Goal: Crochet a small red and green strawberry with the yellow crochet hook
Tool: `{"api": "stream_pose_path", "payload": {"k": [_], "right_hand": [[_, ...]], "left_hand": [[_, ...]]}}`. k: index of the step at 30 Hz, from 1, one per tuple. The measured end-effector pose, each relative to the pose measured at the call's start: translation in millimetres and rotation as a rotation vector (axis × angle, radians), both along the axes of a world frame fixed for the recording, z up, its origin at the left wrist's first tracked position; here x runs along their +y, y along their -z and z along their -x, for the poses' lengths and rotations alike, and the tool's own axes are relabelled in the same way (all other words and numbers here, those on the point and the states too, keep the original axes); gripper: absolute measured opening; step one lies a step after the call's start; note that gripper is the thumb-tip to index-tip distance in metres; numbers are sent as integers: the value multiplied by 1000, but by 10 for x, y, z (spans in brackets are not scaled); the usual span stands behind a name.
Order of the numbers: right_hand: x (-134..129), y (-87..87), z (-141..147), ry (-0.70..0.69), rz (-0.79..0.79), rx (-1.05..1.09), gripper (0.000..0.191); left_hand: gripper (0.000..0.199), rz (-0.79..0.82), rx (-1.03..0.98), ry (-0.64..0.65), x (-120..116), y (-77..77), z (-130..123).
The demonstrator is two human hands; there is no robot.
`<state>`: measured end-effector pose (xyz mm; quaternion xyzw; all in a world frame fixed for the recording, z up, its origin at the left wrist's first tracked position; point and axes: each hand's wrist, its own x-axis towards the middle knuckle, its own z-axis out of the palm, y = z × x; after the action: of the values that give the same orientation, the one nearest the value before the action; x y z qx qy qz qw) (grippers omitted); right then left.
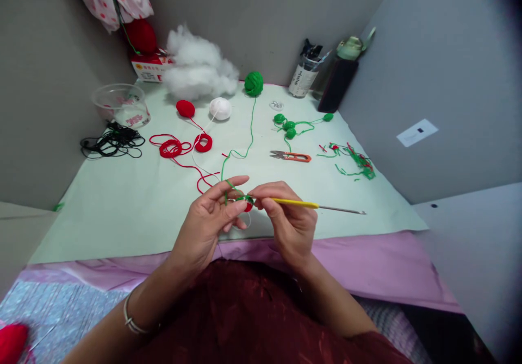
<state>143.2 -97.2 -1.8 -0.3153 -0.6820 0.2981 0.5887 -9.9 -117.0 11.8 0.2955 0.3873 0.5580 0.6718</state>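
Observation:
Pinched in my left hand (210, 217) is a small red and green crochet piece (248, 206), mostly hidden by the fingers. Green yarn (252, 130) runs over the left index finger and back to a green yarn ball (253, 83). My right hand (290, 220) is closed around a crochet hook (296, 203) with a yellow handle. Its tip meets the piece at the left fingertips, while the metal far end points right. A thin white strand (249, 220) loops below the piece.
Red-handled thread snips (290, 156) lie beyond my hands, near small green crochet pieces (289, 126) and yarn scraps (361, 160). Farther back are white stuffing (199, 65), a red yarn ball (185, 108), a white ball (220, 108), a plastic tub (122, 106) and a dark bottle (338, 81).

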Motion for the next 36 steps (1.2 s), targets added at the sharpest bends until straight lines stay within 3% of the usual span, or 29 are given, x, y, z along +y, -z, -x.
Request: {"api": "stream_pose_path", "payload": {"k": [2, 5, 8, 12, 17, 21, 28, 36], "right_hand": [[-39, 32, 9, 81, -122, -129, 25], [-79, 45, 6, 181, -288, -279, 31], [-57, 0, -21, 167, -165, -112, 26], [11, -62, -42, 25, 114, 157, 17], [24, -42, -11, -17, 172, 217, 15], [1, -28, 2, 20, 152, 235, 16], [-92, -20, -3, 125, -109, -17, 22], [-82, 3, 1, 122, -112, -46, 22]], "left_hand": [[41, 17, -23, -32, 2, 8, -16], [41, 118, -173, 60, 24, 15, -8], [34, 203, -274, 100, 58, 9, 32], [32, 153, -245, 52, 65, -20, 63], [28, 96, -149, 7, 31, -26, 31], [23, 84, -112, -38, 28, -27, 12], [20, 44, -107, -36, 22, -32, -5], [53, 47, -95, -4, 7, -78, -25]]}}
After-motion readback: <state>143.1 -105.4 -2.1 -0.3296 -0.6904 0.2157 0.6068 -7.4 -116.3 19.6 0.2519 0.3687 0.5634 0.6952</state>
